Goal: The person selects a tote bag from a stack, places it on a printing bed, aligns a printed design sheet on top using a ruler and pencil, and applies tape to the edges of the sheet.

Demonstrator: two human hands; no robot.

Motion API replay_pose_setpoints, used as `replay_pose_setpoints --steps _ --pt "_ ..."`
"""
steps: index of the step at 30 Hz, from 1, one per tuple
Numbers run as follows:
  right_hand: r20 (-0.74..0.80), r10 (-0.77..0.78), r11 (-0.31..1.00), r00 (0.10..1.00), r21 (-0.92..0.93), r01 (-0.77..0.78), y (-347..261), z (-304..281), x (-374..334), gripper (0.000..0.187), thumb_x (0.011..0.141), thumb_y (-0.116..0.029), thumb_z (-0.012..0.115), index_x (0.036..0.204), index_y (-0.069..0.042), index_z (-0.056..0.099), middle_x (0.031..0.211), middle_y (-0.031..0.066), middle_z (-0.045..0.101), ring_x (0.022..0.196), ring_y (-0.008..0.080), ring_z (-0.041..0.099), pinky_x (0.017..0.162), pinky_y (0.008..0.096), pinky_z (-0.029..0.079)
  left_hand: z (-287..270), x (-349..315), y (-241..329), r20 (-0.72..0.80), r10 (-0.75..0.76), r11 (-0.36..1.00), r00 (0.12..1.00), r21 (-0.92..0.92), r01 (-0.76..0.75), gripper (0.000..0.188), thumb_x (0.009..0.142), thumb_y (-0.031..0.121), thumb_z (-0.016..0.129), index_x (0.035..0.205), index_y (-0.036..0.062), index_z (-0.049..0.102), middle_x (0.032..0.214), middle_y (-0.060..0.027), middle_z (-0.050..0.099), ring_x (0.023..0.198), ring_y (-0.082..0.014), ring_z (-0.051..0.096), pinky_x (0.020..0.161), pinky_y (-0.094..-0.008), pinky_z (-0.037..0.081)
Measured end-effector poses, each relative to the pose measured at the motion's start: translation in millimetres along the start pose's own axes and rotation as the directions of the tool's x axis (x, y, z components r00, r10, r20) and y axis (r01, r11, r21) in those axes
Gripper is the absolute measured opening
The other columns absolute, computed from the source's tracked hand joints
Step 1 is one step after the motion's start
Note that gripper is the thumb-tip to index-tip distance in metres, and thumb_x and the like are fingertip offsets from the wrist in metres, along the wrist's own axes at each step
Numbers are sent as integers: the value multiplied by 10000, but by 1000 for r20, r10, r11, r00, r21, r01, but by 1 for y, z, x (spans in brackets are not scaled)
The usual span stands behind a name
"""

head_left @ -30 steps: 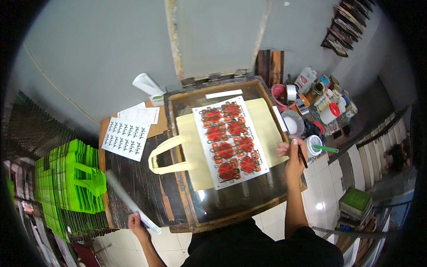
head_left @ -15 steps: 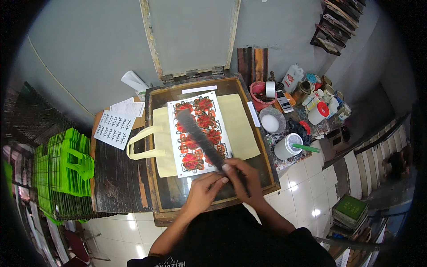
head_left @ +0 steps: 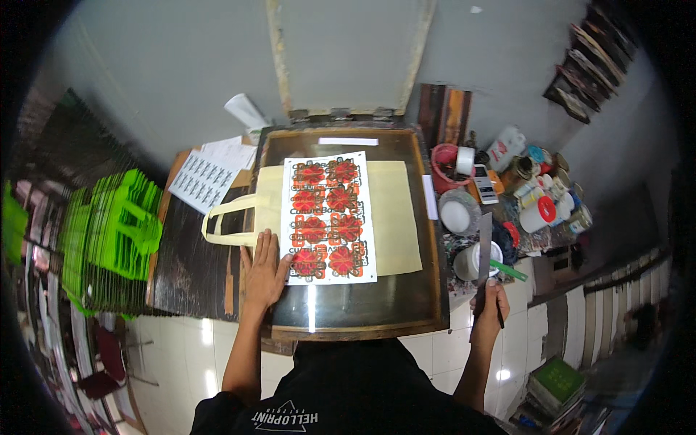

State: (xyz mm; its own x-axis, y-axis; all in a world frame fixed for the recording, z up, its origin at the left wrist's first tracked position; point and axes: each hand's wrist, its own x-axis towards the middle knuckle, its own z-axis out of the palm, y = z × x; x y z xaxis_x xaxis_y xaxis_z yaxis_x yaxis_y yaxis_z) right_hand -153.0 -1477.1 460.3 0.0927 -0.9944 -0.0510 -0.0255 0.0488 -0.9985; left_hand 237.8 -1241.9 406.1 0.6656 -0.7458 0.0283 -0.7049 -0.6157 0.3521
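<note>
A white sheet (head_left: pixel 371 217) printed with red flowers and dark lettering lies on a pale yellow cloth bag (head_left: pixel 397 217). The bag rests on a glass-topped board in a wooden frame (head_left: pixel 341 334), its handles looped out to the left. My left hand (head_left: pixel 263 274) lies flat at the bag's left side, fingers extended, thumb by the sheet's lower left edge. Away to the right of the board, my right hand (head_left: pixel 491 303) is closed round a long, flat grey ruler (head_left: pixel 484 250), held upright. A thin black stick-like end also shows at that hand; its kind is unclear.
A white tub (head_left: pixel 467 262) with a green-handled tool, a pink bucket (head_left: pixel 442 161) and several bottles crowd the right-hand table. Printed papers (head_left: pixel 203 177) lie left of the board. Green bags (head_left: pixel 123 232) hang at the far left. A hinged frame (head_left: pixel 351 54) stands raised behind.
The ruler has swung off the sheet to the right in my right hand. My left hand has left the other hand and settled at the bag's left side. The view has shifted.
</note>
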Motion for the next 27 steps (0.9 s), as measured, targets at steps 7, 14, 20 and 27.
replay_pose_setpoints --steps 7,14,20,27 --pt "70 -107 980 992 -164 117 -8 7 70 326 1026 -267 649 776 -70 577 687 -42 476 638 48 421 594 234 319 -23 -1 4 -3 -120 992 993 34 120 644 1069 470 426 1511 3 445 1622 -179 392 1550 -303 283 1259 -590 0" --pt "174 -339 881 924 -286 377 -15 21 109 299 959 -201 737 765 -12 611 700 -33 513 679 55 418 617 237 317 -18 2 33 -156 -142 988 977 -79 131 661 1058 406 501 1522 -53 399 1585 -229 425 1548 -329 281 1262 -570 -24" --pt "245 -429 789 869 -367 493 -27 45 144 287 891 -208 819 794 -4 642 649 -13 546 626 66 464 586 246 386 10 19 140 -52 245 930 968 -270 -250 561 984 340 656 1398 -20 544 1513 -199 519 1467 -343 426 1265 -572 72" --pt "341 -315 752 886 -480 452 -16 76 165 289 848 -221 851 860 10 678 656 66 608 608 112 522 589 296 444 37 30 169 34 370 906 929 -237 -352 585 982 354 655 1432 -3 537 1563 -192 464 1507 -328 358 1260 -563 134"
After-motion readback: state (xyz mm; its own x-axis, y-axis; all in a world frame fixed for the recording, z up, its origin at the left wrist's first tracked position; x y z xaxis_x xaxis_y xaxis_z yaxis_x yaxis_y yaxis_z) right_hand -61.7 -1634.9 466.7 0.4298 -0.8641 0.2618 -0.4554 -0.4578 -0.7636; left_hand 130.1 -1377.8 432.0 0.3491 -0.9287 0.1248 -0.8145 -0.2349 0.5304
